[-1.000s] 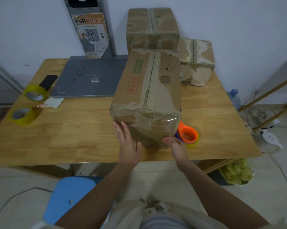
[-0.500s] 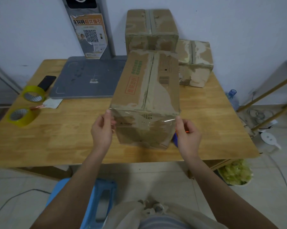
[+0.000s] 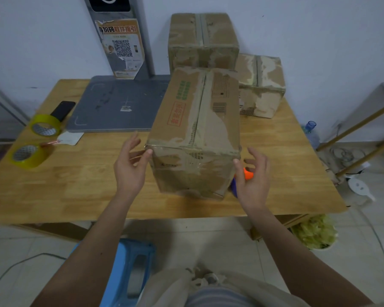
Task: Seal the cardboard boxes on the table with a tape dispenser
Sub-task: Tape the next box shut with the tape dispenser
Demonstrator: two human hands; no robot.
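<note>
Two hands, left [image 3: 129,169] and right [image 3: 252,176], spread wide, empty, flanking scuffed rectangular tape-patched cardboard box [image 3: 195,134].

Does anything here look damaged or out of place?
Yes. The near box has its brown surface torn away in pale patches, mostly on its right flap and front face, and both boxes behind it are scuffed the same way. The poster on the grey stand has ragged edges.

Near box [image 3: 195,134] mid-bench [image 3: 80,191], between left hand [image 3: 129,167] and right hand [image 3: 252,176]. Two boxes [image 3: 203,41] behind, against wall. Tape dispenser [image 3: 245,175] right of near box, behind right hand. Tape rolls [image 3: 35,140] far left.
</note>
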